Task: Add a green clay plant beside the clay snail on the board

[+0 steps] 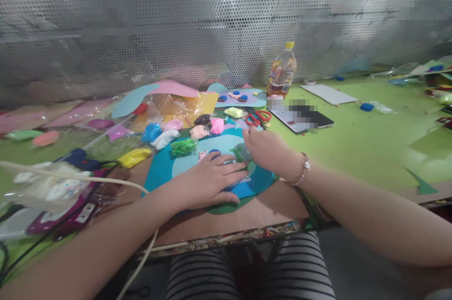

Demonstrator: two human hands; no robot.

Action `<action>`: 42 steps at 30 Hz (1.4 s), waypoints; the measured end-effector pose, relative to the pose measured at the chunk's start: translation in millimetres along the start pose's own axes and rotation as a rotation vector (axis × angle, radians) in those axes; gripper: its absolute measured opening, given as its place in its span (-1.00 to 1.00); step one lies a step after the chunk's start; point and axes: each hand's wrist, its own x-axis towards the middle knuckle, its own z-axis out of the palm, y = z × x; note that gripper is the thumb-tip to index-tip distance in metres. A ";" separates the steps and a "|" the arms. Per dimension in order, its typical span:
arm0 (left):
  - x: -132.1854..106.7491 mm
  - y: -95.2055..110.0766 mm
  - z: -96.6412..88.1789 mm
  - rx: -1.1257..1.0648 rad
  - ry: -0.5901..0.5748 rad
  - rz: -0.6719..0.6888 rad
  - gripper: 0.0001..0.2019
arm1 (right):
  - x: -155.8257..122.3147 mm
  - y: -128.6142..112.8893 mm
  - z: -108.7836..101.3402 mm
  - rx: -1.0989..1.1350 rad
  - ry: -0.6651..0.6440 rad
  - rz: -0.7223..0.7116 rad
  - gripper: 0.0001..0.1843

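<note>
My left hand [208, 180] lies flat with fingers stretched out on a blue foam sheet [158, 170] that carries a light blue shape [226, 142]. My right hand [266, 149], with a bracelet at the wrist, is curled over a small green clay piece [242, 153] on the same sheet; its fingertips are hidden. A crumpled green clay lump [183, 147] sits just left of the hands. Red-handled scissors [257, 117] lie just beyond my right hand.
Several clay lumps in blue [151, 133], white, pink [217, 125], yellow [134, 157] and black lie behind the sheet. A plastic bottle [281, 71], a phone [303, 118], a white board [328, 94], plastic bags [173, 107] and a cable [70, 177] are around. A perforated metal wall stands behind.
</note>
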 end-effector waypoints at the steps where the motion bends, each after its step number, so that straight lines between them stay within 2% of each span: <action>1: 0.1 0.2 0.0 0.000 -0.004 0.000 -0.42 | -0.2 -1.1 0.3 0.010 -0.004 0.009 -0.64; 16: 1.4 2.3 -3.2 0.020 0.015 0.030 -0.39 | 0.6 -8.7 1.2 -0.013 -0.025 0.043 -0.70; 24: 1.2 3.0 -3.7 0.012 0.010 0.033 -0.39 | 0.8 -12.3 7.8 -0.016 0.010 0.043 -0.72; 30: 0.5 4.6 -4.4 0.011 -0.003 0.052 -0.40 | -1.6 -5.3 1.2 0.021 -0.058 0.051 -0.69; 36: 0.6 2.4 -4.1 -0.016 0.005 0.070 -0.43 | -4.8 0.1 -3.1 0.024 -0.020 0.032 -0.69; 42: 3.4 3.9 -4.3 -0.011 0.048 0.034 -0.47 | -3.0 -6.9 -2.0 0.063 -0.018 0.011 -0.71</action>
